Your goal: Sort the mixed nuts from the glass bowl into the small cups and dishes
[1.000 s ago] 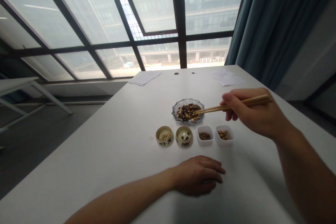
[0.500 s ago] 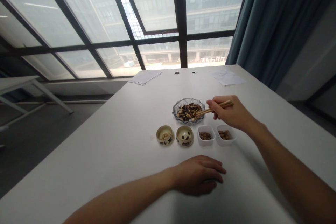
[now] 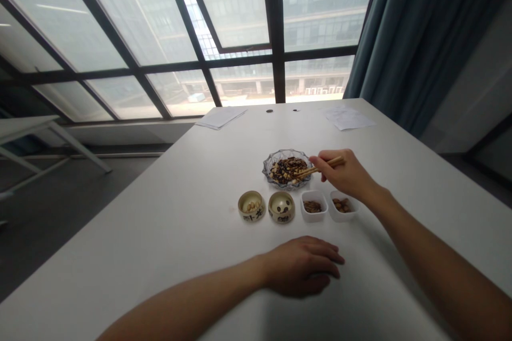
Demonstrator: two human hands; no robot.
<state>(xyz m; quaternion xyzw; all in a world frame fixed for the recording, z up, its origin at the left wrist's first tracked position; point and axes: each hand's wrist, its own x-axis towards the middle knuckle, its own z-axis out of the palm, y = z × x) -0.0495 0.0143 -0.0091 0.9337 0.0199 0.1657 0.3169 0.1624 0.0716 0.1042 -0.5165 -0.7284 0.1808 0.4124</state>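
My right hand (image 3: 346,175) grips a pair of wooden chopsticks (image 3: 318,169) whose tips reach into a glass dish (image 3: 287,169) of mixed beans and seeds. In front of the dish stand two round tan cups (image 3: 251,206) (image 3: 281,207) and two small white square cups (image 3: 313,205) (image 3: 342,205), each holding a few sorted pieces. My left hand (image 3: 306,265) lies palm down on the white table (image 3: 180,213), fingers stretched flat, nearer to me than the cups and holding nothing.
Sheets of paper (image 3: 221,116) (image 3: 347,117) lie at the table's far end by the window. A dark curtain (image 3: 416,37) hangs at the right. Another white table (image 3: 28,128) stands to the left across the floor.
My right hand has moved forward and left with the chopsticks, from above the white cups to beside the glass dish, tips deeper in the beans. My left hand has stayed put.
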